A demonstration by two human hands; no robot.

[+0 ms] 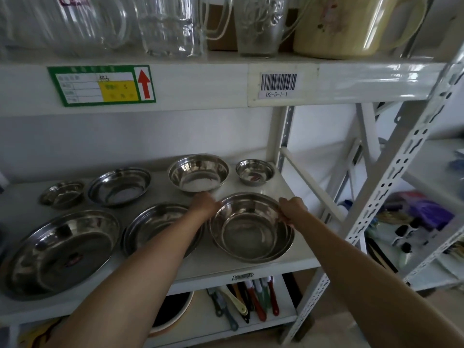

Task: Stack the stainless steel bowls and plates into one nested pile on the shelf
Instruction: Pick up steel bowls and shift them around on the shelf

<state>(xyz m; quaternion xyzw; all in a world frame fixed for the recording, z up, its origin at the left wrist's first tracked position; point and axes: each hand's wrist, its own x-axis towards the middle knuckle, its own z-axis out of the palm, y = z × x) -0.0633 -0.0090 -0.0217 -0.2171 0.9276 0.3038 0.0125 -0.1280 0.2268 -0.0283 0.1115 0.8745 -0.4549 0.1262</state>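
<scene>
Fingers gripping nested bowls' rim.

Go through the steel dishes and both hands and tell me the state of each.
Front right bowl: nested in a plate, gripped by both hands.
Left hand: holding its left rim.
Right hand: pinching its right rim.
Back deep bowl: upright, alone.
Small back bowl: upright, alone.
Big left plate: flat, unstacked.

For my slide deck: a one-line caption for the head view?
Both hands, left and right, grip a steel bowl nested in a plate on the shelf.
</scene>
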